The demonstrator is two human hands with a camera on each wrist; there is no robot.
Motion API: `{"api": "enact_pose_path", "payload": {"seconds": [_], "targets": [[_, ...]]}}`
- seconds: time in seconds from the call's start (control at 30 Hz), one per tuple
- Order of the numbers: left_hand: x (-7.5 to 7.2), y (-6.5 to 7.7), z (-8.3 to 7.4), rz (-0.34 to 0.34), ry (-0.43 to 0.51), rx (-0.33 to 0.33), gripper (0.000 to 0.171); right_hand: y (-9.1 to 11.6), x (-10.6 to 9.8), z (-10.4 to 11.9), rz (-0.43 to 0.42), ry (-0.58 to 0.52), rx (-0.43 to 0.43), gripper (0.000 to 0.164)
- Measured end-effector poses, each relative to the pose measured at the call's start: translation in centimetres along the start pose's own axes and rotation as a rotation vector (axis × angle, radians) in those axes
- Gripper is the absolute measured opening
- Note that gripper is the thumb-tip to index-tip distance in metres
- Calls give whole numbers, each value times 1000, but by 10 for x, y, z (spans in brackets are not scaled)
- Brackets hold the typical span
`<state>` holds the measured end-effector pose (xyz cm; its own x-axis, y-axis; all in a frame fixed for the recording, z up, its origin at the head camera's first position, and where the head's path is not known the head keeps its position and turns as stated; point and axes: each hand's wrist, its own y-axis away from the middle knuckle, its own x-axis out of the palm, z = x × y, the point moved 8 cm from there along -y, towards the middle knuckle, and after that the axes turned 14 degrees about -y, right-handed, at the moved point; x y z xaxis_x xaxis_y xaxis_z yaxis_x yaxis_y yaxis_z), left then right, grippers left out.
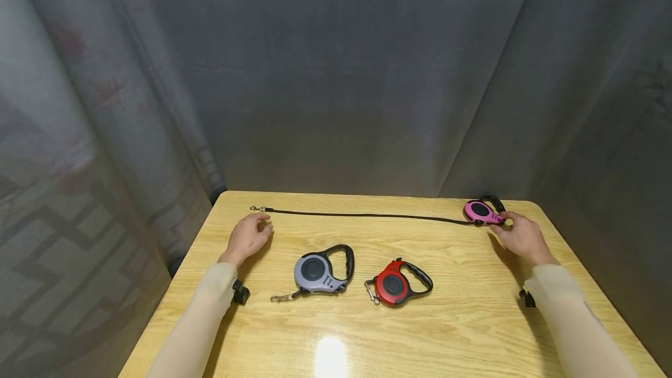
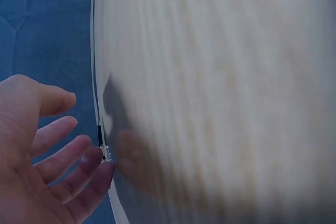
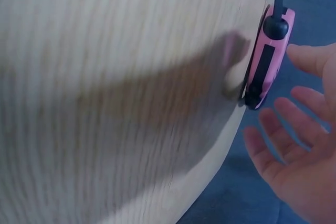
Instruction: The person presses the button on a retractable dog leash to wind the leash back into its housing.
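A pink retractable dog leash (image 1: pixel 478 210) with a black handle lies at the far right of the table. Its black cord (image 1: pixel 362 215) runs out leftward, nearly straight, to a metal clip (image 1: pixel 257 209) at the far left. My left hand (image 1: pixel 248 238) hovers just in front of this clip, fingers loosely bent with nothing between them. Beside the pink case is my right hand (image 1: pixel 522 239); the right wrist view has its thumb (image 3: pixel 310 57) close to the case and the relaxed fingers spread apart.
Nearer the front lie a grey retractable leash (image 1: pixel 313 282) and, right of it, a red one (image 1: pixel 391 286). Both have black handles and short clips on their left. Grey curtains (image 1: pixel 336 86) enclose the wooden table (image 1: pixel 446 331) at the back and sides.
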<state>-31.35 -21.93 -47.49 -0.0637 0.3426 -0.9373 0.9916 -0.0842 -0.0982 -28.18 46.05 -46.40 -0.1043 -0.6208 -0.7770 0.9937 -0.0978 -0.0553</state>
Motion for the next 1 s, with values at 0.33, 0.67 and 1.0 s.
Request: {"api": "enact_pose_path", "payload": {"seconds": [0.33,0.67,1.0], "targets": [[6,-10,-1,39,-20,26,49,-7,7,-13,29,-22,65,70],[6,-21,3,124,-56,38,65,-14,7,-17,40,-32,63,69],[15,-23,10,249,-113,34,73,-18,19,-9,82,3,-5,69]]}}
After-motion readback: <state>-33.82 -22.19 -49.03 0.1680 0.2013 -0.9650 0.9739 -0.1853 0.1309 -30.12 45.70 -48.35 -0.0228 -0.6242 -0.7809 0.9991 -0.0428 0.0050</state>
